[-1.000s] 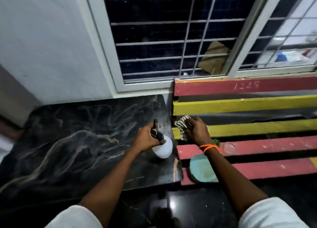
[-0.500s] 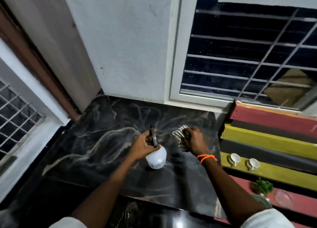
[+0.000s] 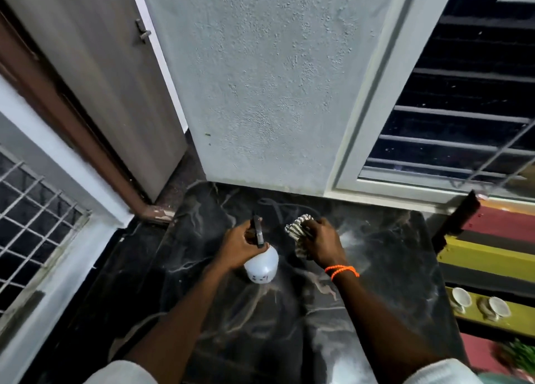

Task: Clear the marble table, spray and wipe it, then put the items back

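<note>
While both arms reach forward over the dark, white-veined marble tabletop, each hand is occupied. Left hand: its grip is clenched around the black trigger head of a spray bottle, whose white rounded body hangs below the fist, tilted, above the middle of the tabletop; whether the bottle's base touches the stone cannot be told. Right hand: its grip is clenched on a bunched, striped cloth, which protrudes from the fist toward the far edge and the left; an orange wristband circles the wrist. The two hands are near each other, bottle and cloth apart. White sleeves show at the bottom corners of the view. Beyond the tabletop stand a textured pale wall, a brown door at the left, and a barred window at the right. Alongside the right edge of the tabletop lies a slatted bench painted red and yellow; two small white cups sit side by side on a yellow slat, and a green plant, blurred, shows at the lower right corner.
</note>
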